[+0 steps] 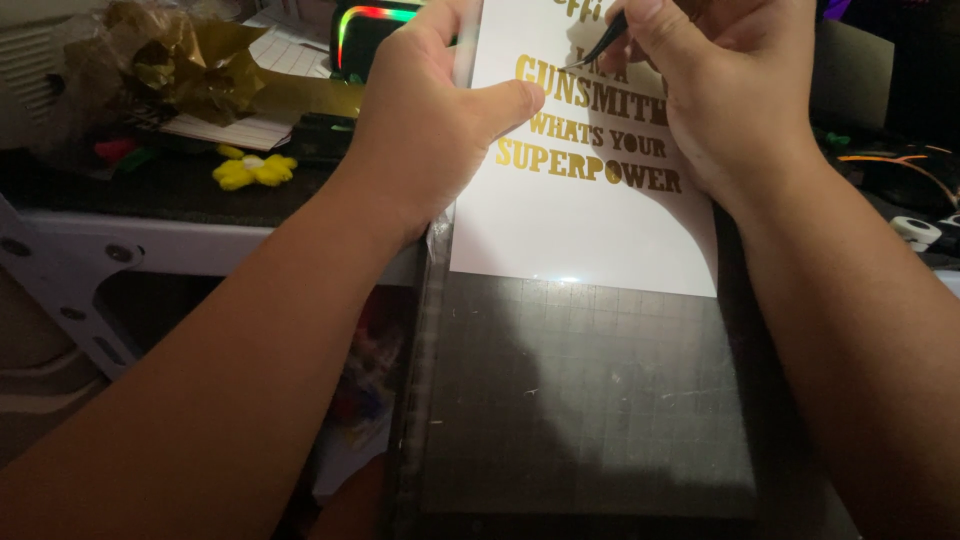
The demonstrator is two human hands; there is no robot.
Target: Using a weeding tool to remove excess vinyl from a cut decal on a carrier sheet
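Note:
A white backing sheet (580, 230) with gold cut-out lettering lies on a dark gridded cutting mat (590, 400). My left hand (430, 110) grips the sheet's left edge, thumb pressed on the gold letters. My right hand (720, 80) holds a thin dark pointed tool (600, 45) like a pen. Its tip touches the lettering near the top of the sheet.
Crumpled gold foil scraps (190, 60) lie on the dark desk at the back left, with small yellow scraps (255, 170) beside them. A device with a rainbow light strip (375, 20) stands behind. A white tape roll (915, 230) sits at the right. A white bracketed shelf edge (150, 245) runs below left.

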